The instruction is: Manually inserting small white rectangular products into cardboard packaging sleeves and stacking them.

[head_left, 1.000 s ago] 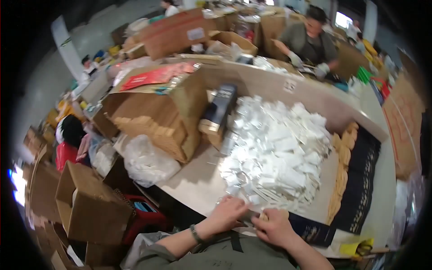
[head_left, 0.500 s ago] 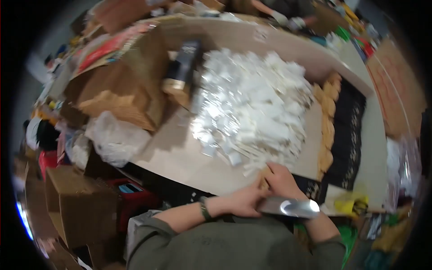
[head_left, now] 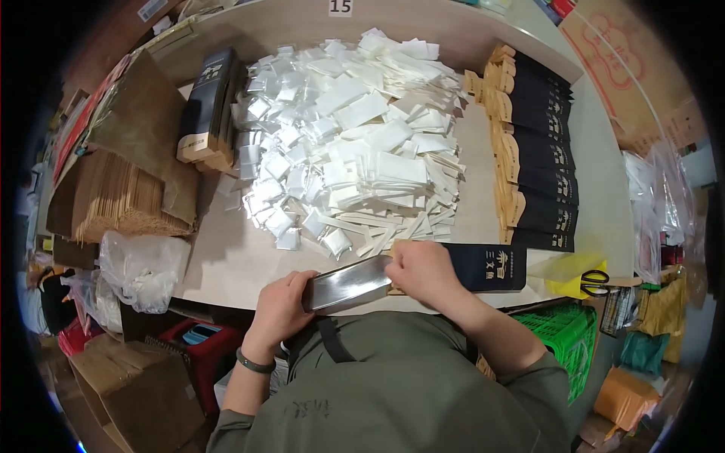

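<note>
At the table's near edge I hold a shiny silver flat piece [head_left: 349, 284], long and with straight sides. My left hand [head_left: 283, 306] is closed round its left end, thumb on top. My right hand [head_left: 424, 273] is curled into a fist against its right end; the fingertips are hidden. Under and beside the right hand lies a dark blue packet [head_left: 487, 266] with pale print, a bit of brown paper showing at its left. Just beyond my hands spreads a big heap of white flat sachets and paper-wrapped sticks [head_left: 377, 143], with clear-wrapped squares [head_left: 276, 166] on its left side.
Dark packets with brown ends [head_left: 536, 151] overlap in a row on the right. Another stack of them [head_left: 208, 106] stands left of the heap, by a carton of brown sheets [head_left: 121, 192] and a plastic bag [head_left: 143, 268]. Black-handled scissors [head_left: 594, 282] lie at the right edge, above a green crate [head_left: 563, 343].
The silver piece has swung from the right of my hands to between them. My left hand has moved left, apart from the right. The view has shifted, and a dark packet now shows beside my right hand.
</note>
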The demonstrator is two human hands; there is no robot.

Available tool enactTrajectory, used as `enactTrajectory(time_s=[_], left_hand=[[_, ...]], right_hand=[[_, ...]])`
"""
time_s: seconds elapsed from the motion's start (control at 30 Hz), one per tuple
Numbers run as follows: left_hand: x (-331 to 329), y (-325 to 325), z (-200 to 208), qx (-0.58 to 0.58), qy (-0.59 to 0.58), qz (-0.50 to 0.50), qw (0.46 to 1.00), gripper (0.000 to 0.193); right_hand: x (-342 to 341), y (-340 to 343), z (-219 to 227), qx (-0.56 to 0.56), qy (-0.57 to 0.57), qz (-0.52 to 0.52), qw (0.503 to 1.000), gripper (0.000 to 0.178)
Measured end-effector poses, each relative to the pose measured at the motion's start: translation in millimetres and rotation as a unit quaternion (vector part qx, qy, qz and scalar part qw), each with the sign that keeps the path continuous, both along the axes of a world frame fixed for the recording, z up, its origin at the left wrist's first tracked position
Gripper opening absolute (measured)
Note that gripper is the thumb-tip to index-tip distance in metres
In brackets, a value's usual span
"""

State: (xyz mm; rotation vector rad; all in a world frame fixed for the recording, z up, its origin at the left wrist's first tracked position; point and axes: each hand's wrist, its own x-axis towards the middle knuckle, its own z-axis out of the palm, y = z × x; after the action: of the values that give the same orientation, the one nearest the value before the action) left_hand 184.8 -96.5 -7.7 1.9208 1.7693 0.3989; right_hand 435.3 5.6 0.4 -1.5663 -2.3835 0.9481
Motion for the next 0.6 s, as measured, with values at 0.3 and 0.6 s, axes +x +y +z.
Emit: enactTrajectory(time_s=[0.3, 0.6], left_hand=[[-30.4, 27.8, -2.1, 0.162, 0.061, 0.093, 0.98, 0.063], [-46.6, 58.6, -43.0, 0.112, -0.031, 0.129, 0.985, 0.022]], right_hand=[[13.9, 63.4, 23.4, 0.098, -0.06, 0.146, 0.983, 0.02], [66.6, 65.9, 14.6, 0.069, -0.083, 0.19, 0.976, 0.014]])
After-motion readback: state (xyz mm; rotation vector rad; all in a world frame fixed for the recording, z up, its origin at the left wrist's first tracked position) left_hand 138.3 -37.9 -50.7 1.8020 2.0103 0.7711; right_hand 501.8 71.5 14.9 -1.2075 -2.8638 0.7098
